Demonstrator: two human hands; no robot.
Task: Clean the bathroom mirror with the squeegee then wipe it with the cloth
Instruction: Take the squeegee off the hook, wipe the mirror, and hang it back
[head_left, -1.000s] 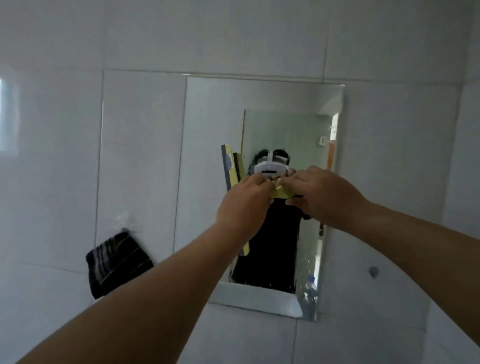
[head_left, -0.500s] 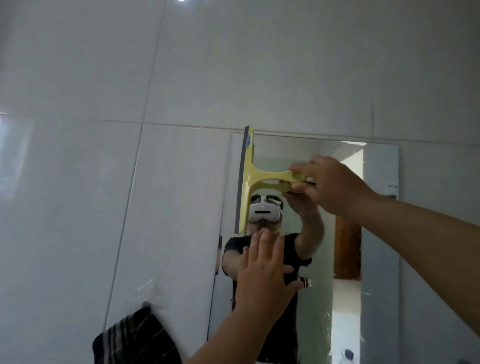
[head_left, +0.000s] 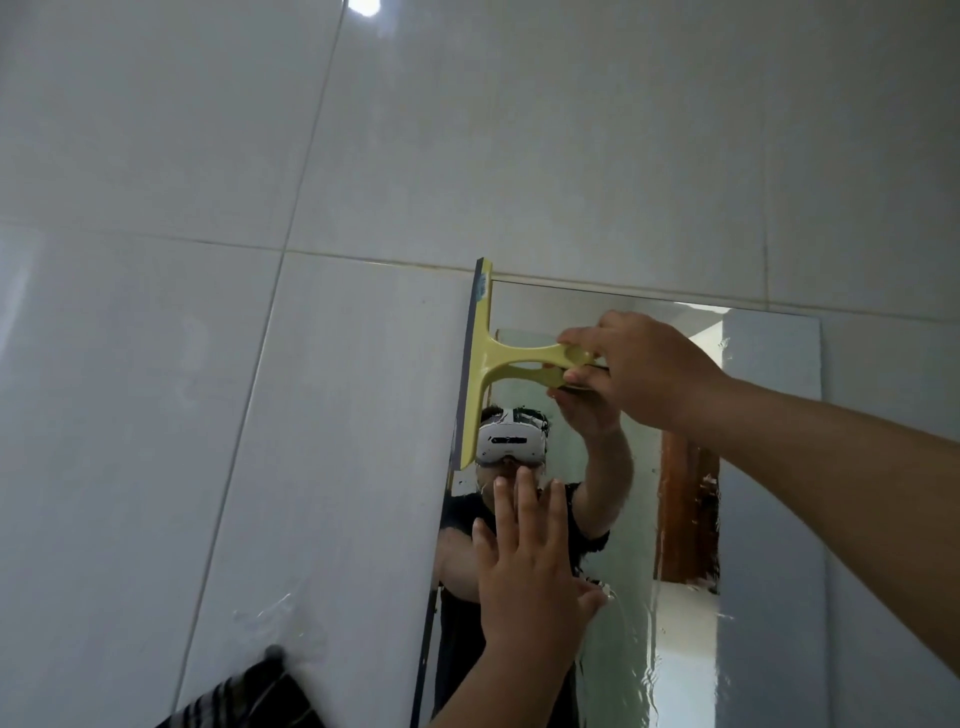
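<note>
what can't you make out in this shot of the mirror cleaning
Head view only:
- Squeegee handle end: hidden inside the right hand.
- Its rubber blade: seen edge-on, so contact with the mirror is unclear.
- Cloth: cut off by the bottom edge.
- Mirror's lower part: cut off by the bottom edge, partly behind the left hand.
- Left palm: faces away, so touch is unclear.

I stand in a home bathroom; glossy pale wall tiles (head_left: 363, 156) with thin grout lines cover everything around me; a frameless mirror (head_left: 769, 467) is fixed flat to them; a dark striped cloth (head_left: 249, 701) hangs from a wall hook (head_left: 274, 652).
</note>
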